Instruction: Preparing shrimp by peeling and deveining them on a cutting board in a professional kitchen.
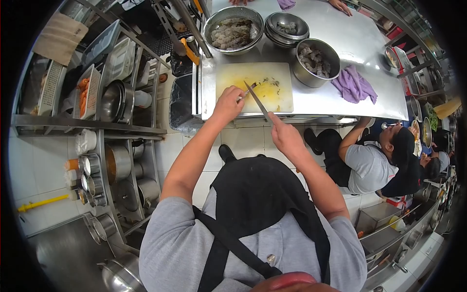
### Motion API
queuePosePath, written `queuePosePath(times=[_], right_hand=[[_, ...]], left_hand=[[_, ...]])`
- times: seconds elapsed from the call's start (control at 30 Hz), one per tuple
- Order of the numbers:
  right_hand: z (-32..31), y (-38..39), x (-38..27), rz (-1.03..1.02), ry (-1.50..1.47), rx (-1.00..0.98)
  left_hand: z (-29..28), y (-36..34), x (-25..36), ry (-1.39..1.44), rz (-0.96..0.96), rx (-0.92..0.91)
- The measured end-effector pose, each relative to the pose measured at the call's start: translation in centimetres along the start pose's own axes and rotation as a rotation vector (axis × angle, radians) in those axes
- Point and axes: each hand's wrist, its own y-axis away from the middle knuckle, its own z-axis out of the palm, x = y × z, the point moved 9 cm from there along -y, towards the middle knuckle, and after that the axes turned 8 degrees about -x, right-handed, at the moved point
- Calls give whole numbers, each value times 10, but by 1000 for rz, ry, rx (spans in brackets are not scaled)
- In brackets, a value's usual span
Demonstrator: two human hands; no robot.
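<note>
My left hand [230, 101] is closed on a small shrimp [249, 90], pinching it against the white cutting board [224, 73]. In my right hand [287, 138] is a kitchen knife [259, 103], its handle gripped and its blade angled up-left, the tip close to the shrimp. Dark scraps [271, 83] and yellowish wet stains lie on the board. Beyond the board, a large metal bowl [209, 36] holds whole grey shrimp [232, 34]. To the board's right stands a deep metal pot [311, 82] with more shrimp [314, 61].
Stacked metal bowls [280, 41], the top one holding some shrimp, stand behind the board. A purple cloth [354, 85] lies right of the pot. Another person [367, 165] crouches at right. Metal shelving [87, 119] with baskets and pots stands left, beside a black bin bag [180, 104].
</note>
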Motion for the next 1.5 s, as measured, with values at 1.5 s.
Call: queuePosePath(times=[1.5], right_hand=[[2,-23,-36,-192,31,-92]], left_hand=[[-6,15,-7,23,-41,34]])
